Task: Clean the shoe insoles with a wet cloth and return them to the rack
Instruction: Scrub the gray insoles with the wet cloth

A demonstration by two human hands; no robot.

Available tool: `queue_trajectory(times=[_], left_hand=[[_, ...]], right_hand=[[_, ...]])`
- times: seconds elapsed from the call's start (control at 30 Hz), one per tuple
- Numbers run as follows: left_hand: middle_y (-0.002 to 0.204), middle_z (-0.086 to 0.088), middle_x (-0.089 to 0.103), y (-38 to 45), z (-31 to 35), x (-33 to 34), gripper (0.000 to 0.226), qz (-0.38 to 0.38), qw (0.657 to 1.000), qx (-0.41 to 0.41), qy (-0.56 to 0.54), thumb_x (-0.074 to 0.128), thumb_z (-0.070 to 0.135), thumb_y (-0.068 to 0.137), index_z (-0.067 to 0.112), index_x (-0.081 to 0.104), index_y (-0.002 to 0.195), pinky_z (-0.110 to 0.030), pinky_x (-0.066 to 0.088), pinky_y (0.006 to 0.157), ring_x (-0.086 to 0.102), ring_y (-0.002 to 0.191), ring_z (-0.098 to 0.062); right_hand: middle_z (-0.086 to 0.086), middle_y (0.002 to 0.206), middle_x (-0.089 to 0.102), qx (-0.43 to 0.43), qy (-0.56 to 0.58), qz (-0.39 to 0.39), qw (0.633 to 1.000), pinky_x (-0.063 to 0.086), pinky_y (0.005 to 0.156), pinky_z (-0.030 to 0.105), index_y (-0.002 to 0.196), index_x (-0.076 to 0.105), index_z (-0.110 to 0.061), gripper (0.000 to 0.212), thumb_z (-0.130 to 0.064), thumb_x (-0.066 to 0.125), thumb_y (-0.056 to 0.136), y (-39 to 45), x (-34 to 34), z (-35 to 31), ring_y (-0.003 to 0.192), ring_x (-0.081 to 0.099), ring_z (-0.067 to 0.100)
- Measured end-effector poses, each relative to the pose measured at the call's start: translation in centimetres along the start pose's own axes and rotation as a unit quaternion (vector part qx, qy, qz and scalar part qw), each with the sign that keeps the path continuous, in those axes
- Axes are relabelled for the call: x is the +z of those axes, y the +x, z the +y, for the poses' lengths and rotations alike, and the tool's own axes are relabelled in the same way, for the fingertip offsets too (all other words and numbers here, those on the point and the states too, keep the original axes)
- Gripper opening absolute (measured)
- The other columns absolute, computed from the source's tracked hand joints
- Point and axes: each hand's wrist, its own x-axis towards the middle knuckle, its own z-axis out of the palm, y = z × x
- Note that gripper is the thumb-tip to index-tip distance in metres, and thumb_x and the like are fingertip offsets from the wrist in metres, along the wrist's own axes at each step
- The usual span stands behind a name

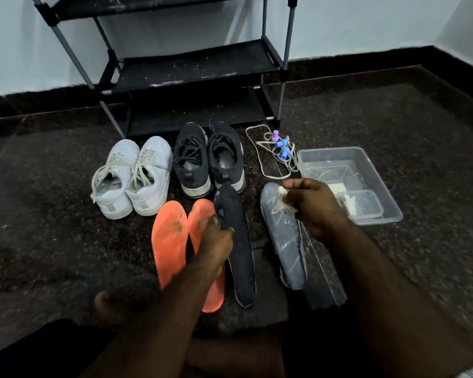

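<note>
- A dark speckled floor [52, 214] before a black shoe rack [191, 69] with bare shelves against a pale wall.
- The right hand [316, 205] pinches a wet white cloth [280, 203] onto the grey insole [284, 241], which lies flat beside a clear plastic tub [377, 170].
- The left hand [216, 246] curls round the edge of the black insole [238, 241], overlapping two orange insoles [170, 241].
- The insoles look light, thin and floppy, likely slick when damp; hold at mid-length or heel so the ends do not sag.
- White sneakers [131, 175] and black sneakers [208, 159] stand behind.
</note>
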Motion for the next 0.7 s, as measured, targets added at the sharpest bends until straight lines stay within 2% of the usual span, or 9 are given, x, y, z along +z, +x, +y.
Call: queue_trajectory(times=[0.1,0.17,0.23,0.3,0.4,0.5,0.57,0.63,0.7], left_hand=[[0.114,-0.006,0.067,0.0,-0.4,1.3,0.042,0.002,0.999,0.010,0.032,0.054,-0.002,0.093,0.016,0.053,0.131,-0.025,0.049,0.076,0.063,0.092,-0.020],[0.111,-0.001,0.063,0.0,-0.6,1.6,0.042,-0.004,0.999,0.019,0.050,0.053,-0.002,0.094,0.018,0.051,0.131,-0.022,0.046,0.071,0.060,0.087,-0.014],[0.107,0.002,0.060,-0.1,-0.7,1.8,0.041,-0.014,0.997,0.014,0.072,0.052,0.000,0.095,0.023,0.049,0.129,-0.020,0.046,0.066,0.061,0.086,-0.013],[0.110,0.001,0.062,0.1,-1.0,2.1,0.038,-0.027,0.996,0.019,0.083,0.053,0.001,0.094,0.020,0.052,0.127,-0.023,0.045,0.078,0.064,0.102,-0.022],[0.115,-0.002,0.062,0.6,-1.2,2.2,0.038,-0.029,0.989,0.031,0.142,0.056,0.003,0.093,0.014,0.054,0.129,-0.024,0.041,0.087,0.061,0.110,-0.024],[0.129,-0.012,0.061,0.9,-1.4,1.6,0.054,-0.026,0.975,0.066,0.212,0.067,0.004,0.085,0.008,0.049,0.136,-0.027,0.043,0.094,0.058,0.119,-0.029],[0.136,-0.017,0.051,0.6,-1.6,1.1,0.070,-0.028,0.954,0.075,0.288,0.074,0.010,0.081,0.005,0.040,0.142,-0.033,0.043,0.102,0.051,0.125,-0.034],[0.142,-0.017,0.038,-0.1,-2.1,0.6,0.089,-0.040,0.929,0.101,0.353,0.078,0.013,0.078,0.006,0.029,0.152,-0.036,0.041,0.107,0.045,0.127,-0.034],[0.142,-0.012,0.029,-0.8,-2.5,0.2,0.097,-0.075,0.909,0.127,0.391,0.080,0.013,0.077,0.013,0.024,0.156,-0.039,0.043,0.108,0.048,0.123,-0.033]], right_hand=[[0.007,0.071,0.060,-0.006,-0.017,0.005,1.000,0.039,0.039,0.016,0.084,0.065,-0.010,0.028,0.016,0.055,0.081,0.2,-0.2,0.0,0.050,0.053,0.011],[0.007,0.071,0.059,-0.008,-0.028,0.005,1.000,0.039,0.040,0.016,0.084,0.065,-0.011,0.028,0.015,0.056,0.081,0.5,-0.2,0.1,0.048,0.052,0.009],[0.008,0.073,0.060,-0.011,-0.042,0.004,0.999,0.043,0.045,0.019,0.083,0.066,-0.012,0.027,0.014,0.057,0.080,0.8,-0.3,0.4,0.052,0.052,0.012],[0.009,0.075,0.061,-0.016,-0.055,0.004,0.998,0.044,0.053,0.023,0.082,0.067,-0.013,0.027,0.012,0.059,0.079,1.2,-0.3,0.6,0.057,0.053,0.016],[0.007,0.074,0.062,-0.019,-0.062,0.003,0.998,0.044,0.060,0.031,0.081,0.067,-0.014,0.027,0.012,0.061,0.078,1.7,-0.4,1.0,0.062,0.054,0.018],[0.007,0.074,0.063,-0.021,-0.067,0.001,0.997,0.044,0.062,0.034,0.080,0.068,-0.014,0.026,0.011,0.062,0.076,2.1,-0.5,1.3,0.065,0.055,0.020],[0.008,0.075,0.063,-0.026,-0.075,0.000,0.997,0.045,0.061,0.032,0.082,0.068,-0.013,0.025,0.011,0.062,0.076,2.2,-0.5,1.3,0.066,0.056,0.020],[0.008,0.074,0.063,-0.029,-0.081,-0.004,0.996,0.045,0.058,0.029,0.082,0.068,-0.013,0.025,0.011,0.062,0.076,2.3,-0.4,1.3,0.065,0.056,0.020],[0.007,0.072,0.063,-0.028,-0.091,-0.008,0.995,0.044,0.055,0.027,0.081,0.068,-0.014,0.025,0.010,0.062,0.076,2.3,-0.2,1.4,0.062,0.057,0.018]])
